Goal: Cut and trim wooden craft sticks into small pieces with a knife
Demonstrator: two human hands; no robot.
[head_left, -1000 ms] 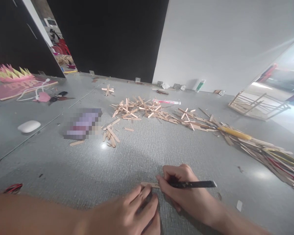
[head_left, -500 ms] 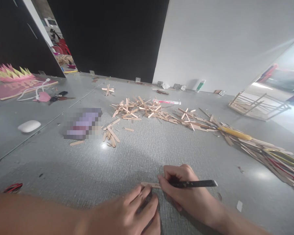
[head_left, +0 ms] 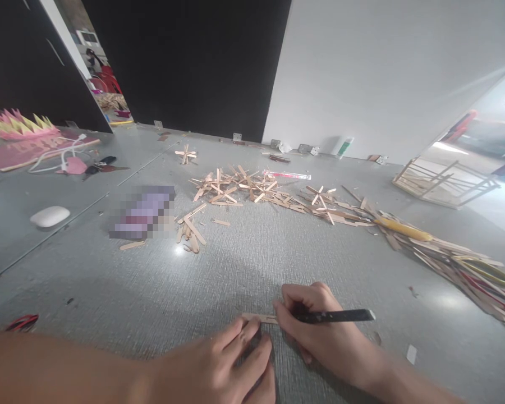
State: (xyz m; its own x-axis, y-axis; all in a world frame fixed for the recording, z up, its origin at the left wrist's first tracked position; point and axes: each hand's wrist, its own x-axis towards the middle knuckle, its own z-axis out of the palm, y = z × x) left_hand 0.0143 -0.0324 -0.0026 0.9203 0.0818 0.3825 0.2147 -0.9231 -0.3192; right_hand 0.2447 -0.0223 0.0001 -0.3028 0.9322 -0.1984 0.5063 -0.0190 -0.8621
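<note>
Grey tabletop [head_left: 223,275], black panel [head_left: 193,67] and white panel [head_left: 349,73] behind. Left hand [head_left: 219,359] pins a flat wooden stick [head_left: 266,318] to the tabletop, between both hands; can't tell if it's pinched. Right hand [head_left: 320,325] is closed around a black tool [head_left: 343,316] at the stick's right end, tip hidden. Loose sticks [head_left: 264,192] heaped beyond.

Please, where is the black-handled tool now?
In the head view, the black-handled tool is held low, right of centre, by the right hand, right of the wooden stick.
</note>
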